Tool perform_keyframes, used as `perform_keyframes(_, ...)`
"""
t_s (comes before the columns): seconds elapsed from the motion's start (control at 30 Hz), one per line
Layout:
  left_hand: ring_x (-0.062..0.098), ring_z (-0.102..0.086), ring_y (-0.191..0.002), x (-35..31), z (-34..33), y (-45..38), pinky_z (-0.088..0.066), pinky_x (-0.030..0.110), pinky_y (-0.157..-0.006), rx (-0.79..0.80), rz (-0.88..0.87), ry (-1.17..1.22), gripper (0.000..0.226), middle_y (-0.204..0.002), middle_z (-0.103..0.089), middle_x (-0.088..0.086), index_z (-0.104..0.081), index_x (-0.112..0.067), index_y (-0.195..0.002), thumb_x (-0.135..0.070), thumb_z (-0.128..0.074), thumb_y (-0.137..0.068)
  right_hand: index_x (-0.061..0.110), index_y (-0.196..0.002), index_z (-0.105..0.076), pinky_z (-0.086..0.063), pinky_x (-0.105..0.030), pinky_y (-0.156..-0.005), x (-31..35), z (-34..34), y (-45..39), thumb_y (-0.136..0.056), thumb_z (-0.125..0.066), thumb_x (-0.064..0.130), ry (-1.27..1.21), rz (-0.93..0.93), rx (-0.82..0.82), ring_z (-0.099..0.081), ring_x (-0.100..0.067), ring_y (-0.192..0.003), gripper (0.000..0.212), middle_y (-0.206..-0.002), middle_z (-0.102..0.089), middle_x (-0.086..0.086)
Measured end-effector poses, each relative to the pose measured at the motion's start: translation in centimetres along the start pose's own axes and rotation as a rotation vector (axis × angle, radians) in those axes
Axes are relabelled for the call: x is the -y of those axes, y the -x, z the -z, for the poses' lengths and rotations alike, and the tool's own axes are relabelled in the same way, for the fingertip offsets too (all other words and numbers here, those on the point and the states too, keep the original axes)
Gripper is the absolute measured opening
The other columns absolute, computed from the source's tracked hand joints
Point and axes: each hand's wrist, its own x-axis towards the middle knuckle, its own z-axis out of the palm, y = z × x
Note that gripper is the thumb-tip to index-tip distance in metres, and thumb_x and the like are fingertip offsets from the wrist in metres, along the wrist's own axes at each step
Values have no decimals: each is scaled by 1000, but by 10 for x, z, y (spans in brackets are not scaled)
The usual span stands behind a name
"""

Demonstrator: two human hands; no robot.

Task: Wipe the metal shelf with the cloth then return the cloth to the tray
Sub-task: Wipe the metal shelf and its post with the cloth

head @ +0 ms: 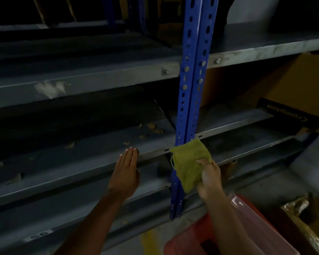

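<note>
A folded green cloth (189, 162) is pinched in my right hand (209, 179), pressed against the foot of the blue upright post (191, 70) where it meets the front edge of the grey metal shelf (81, 162). My left hand (125, 172) lies flat, fingers together, on that shelf's front lip to the left of the post. Low at the right, under my right forearm, sits a red plastic tray (195, 236).
Dry leaf scraps (151, 127) litter the shelf behind my left hand. A brown cardboard box (293, 85) with a black label occupies the right-hand bay. More grey shelves run above and below. A crumpled shiny wrapper (298, 207) lies at the lower right.
</note>
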Motion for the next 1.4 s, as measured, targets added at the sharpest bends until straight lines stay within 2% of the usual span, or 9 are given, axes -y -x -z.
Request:
perform_keyframes(0.23, 15, 13, -140, 5, 4, 0, 13, 26, -110, 43, -54, 93, 83, -158, -1, 7, -1, -11, -150, -8, -54, -86, 25, -114, -57, -53, -35, -63, -24, -43, 8, -95, -50, 16, 76, 191, 38, -69, -16, -80, 22, -98, -70, -3)
perform_keyframes(0.47, 19, 11, -143, 23, 9, -6, 22, 18, -102, 113, -124, 141, 85, -157, 9, 3, 6, -12, -150, -1, -48, -86, 43, -123, -51, -49, -55, -93, -62, -94, 19, -90, -57, 31, 211, 482, -174, -60, -24, -111, 36, -123, -60, -1)
perform_keyframes(0.67, 17, 16, -141, 26, 10, -8, 20, 19, -105, 175, -131, 198, 84, -153, 17, -2, 10, -12, -148, 1, -43, -84, 17, -142, -39, -34, -6, -94, -53, -155, 11, -85, -51, -9, 621, 1024, -342, -48, 2, -103, 63, -131, -49, 4)
perform_keyframes(0.73, 17, 16, -141, 27, 9, -8, 12, 24, -110, 175, -118, 209, 86, -155, 16, 1, 10, -14, -149, 5, -42, -83, 12, -142, -39, -40, -17, -96, -46, -163, -31, -78, -53, -14, 961, 1103, -359, -49, -10, -112, 70, -134, -51, -2)
perform_keyframes(0.8, 19, 17, -142, 28, 7, -9, 9, 26, -112, 178, -103, 197, 86, -153, 20, 0, 11, -14, -148, 4, -42, -83, 9, -136, -43, -45, -39, -97, -41, -166, -65, -79, -56, -9, 1305, 982, -320, -50, -28, -121, 61, -133, -53, -12)
perform_keyframes(0.93, 19, 19, -141, 26, 2, -11, 10, 28, -114, 213, -92, 183, 94, -155, 19, 5, 12, -15, -148, 3, -46, -75, 5, -123, -53, -47, -38, -91, -44, -163, -94, -93, -49, 14, 1744, 540, -219, -55, -31, -115, 31, -125, -57, -16)
perform_keyframes(1.17, 16, 24, -139, 23, 4, -12, 20, 24, -108, 183, -78, 196, 93, -148, 26, 0, 17, -18, -144, -1, -44, -75, -7, -85, -68, -55, -45, -69, -42, -169, -127, -75, -42, 5, 1741, 696, 34, -65, -44, -80, 30, -87, -66, -29)
perform_keyframes(1.23, 16, 24, -139, 24, 4, -12, 19, 23, -108, 186, -69, 200, 93, -148, 26, -1, 17, -21, -143, 0, -44, -76, -5, -102, -66, -52, -46, -83, -40, -168, -125, -81, -31, 14, 1770, 667, 98, -62, -45, -96, 45, -104, -65, -29)
perform_keyframes(1.4, 18, 21, -141, 29, 1, -14, 6, 30, -116, 267, -56, 195, 96, -152, 24, -2, 16, -22, -146, -1, -46, -75, 16, -136, -46, -37, -37, -103, -44, -153, -106, -90, -56, 23, 1661, 536, 246, -46, -36, -124, 48, -138, -49, -16)
